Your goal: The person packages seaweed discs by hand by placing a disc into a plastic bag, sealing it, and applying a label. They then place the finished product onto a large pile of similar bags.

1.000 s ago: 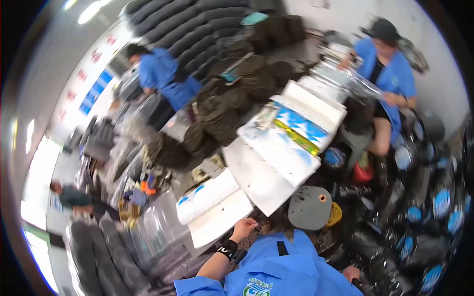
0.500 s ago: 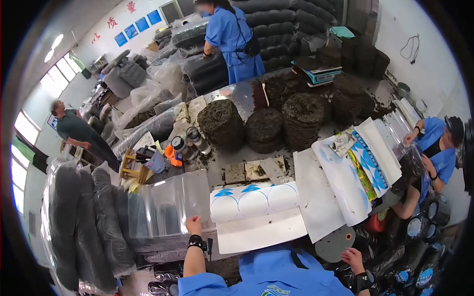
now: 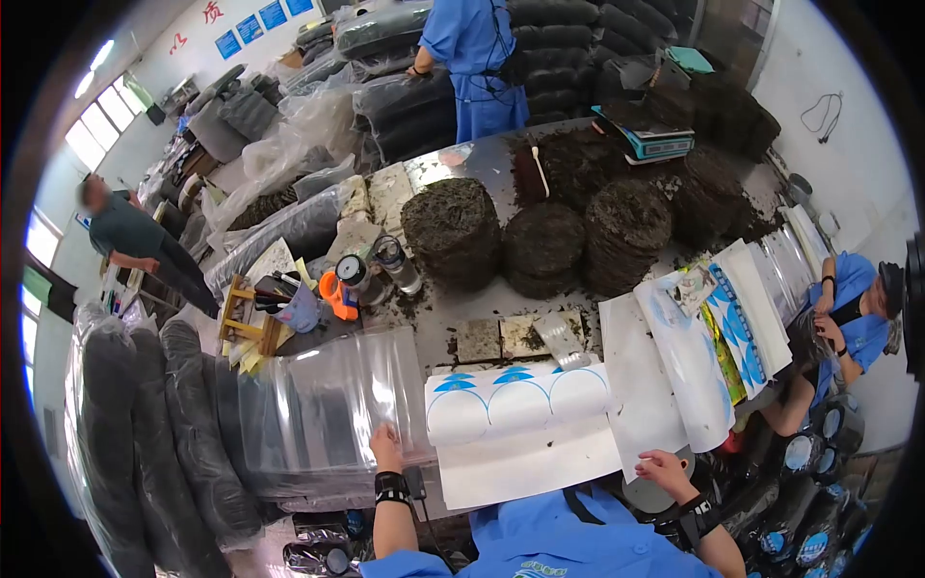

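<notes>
At the edge of a stack of clear plastic sheets (image 3: 318,400), my left hand (image 3: 386,449) rests on or just over the right border; its fingers look pressed together, and anything in them is too small to tell. My right hand (image 3: 665,472) hovers beside the lower right corner of the white paper sheets (image 3: 525,462), fingers apart, holding nothing visible. Blue half-circle prints mark the paper roll above those sheets. Behind it lie pale blocks (image 3: 479,341) and a clear plastic piece (image 3: 561,341).
Round stacks of dark pressed sheets (image 3: 451,236) stand across the table's middle. Jars (image 3: 397,265), orange tape dispenser (image 3: 337,295) and pen cup (image 3: 301,310) sit left. A scale (image 3: 657,144) is at the back. A seated co-worker (image 3: 853,303) is right; two people stand farther off.
My right hand has moved up and left toward the paper. My left hand has shifted slightly against the plastic sheets. The view has tilted down, and the seated co-worker's hands have come together.
</notes>
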### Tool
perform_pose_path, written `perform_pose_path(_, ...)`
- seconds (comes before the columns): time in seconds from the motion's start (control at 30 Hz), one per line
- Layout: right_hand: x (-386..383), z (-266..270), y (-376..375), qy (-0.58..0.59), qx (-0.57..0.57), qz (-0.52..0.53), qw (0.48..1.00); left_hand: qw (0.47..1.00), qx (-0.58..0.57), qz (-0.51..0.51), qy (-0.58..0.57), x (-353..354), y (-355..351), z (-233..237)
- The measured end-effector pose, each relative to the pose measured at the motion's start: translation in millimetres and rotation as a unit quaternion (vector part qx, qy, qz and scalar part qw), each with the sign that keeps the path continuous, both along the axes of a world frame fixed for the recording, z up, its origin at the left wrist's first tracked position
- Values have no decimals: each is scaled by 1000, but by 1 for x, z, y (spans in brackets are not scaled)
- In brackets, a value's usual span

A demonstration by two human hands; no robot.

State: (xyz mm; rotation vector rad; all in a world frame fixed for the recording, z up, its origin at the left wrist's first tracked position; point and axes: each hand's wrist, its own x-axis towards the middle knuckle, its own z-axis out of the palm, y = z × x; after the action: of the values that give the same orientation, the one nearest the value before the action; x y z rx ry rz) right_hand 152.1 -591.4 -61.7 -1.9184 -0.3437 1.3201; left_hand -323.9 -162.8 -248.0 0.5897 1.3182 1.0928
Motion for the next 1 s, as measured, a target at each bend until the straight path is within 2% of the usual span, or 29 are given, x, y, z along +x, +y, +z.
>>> perform_pose_path(0.03,-3,11,20,-18,12,35,999,997,42,-67,-5,16,0,42)
perform_pose_path(0.07,-6,14,39,-21,16,34,999,997,47,-68,-7,40,-1,84)
perform_pose_path(0.1,-9,16,56,9,46,28,999,980,86,-145,109,68,-5,121)
perform_pose_path(0.13,-14,18,71,38,73,22,996,942,122,-219,223,93,-19,143)
perform_pose_path(0.2,-26,17,101,106,121,-9,987,888,137,-375,228,142,-57,157)
perform_pose_path(0.23,-32,23,116,98,125,-16,987,822,179,-463,278,170,-83,173)
perform_pose_path(0.27,-39,29,132,159,136,-52,977,786,206,-524,256,197,-110,182)
perform_pose_path(0.3,-43,31,140,221,147,-88,960,780,208,-564,178,219,-137,167)
perform_pose_path(0.33,-43,29,141,218,152,-97,959,715,187,-657,147,238,-152,163)
perform_pose_path(0.37,-41,25,141,59,143,-10,988,675,185,-705,114,254,-157,186)
perform_pose_path(0.4,-35,20,140,-105,126,78,983,668,190,-711,108,268,-149,199)
perform_pose_path(0.43,-27,9,131,-148,111,54,981,684,209,-691,104,279,-136,210)
perform_pose_path(0.47,-21,8,119,-153,108,44,981,699,226,-671,101,288,-121,216)
perform_pose_path(0.53,-8,8,87,-61,67,-59,994,732,293,-585,190,310,-74,206)
perform_pose_path(0.57,-4,-15,64,-34,55,-109,992,758,320,-531,201,328,-50,199)
perform_pose_path(0.6,-7,-14,48,-17,61,-139,988,754,335,-514,237,347,-29,194)
perform_pose_path(0.63,-13,-22,31,-17,57,-147,987,720,379,-509,280,366,-7,178)
perform_pose_path(0.7,-19,-20,19,-2,45,-175,984,650,490,-482,325,414,20,191)
perform_pose_path(0.73,-23,-12,19,-7,45,-186,982,646,495,-488,316,438,30,191)
perform_pose_path(0.8,-30,-5,16,6,89,-250,964,572,555,-421,433,482,46,180)
perform_pose_path(0.83,-30,-8,11,9,96,-258,961,570,562,-423,425,495,51,176)
perform_pose_path(0.9,-33,-11,3,8,93,-280,955,500,562,-398,525,516,67,165)
perform_pose_path(1.0,-38,-14,-5,9,76,-315,946,401,576,-314,640,530,94,126)
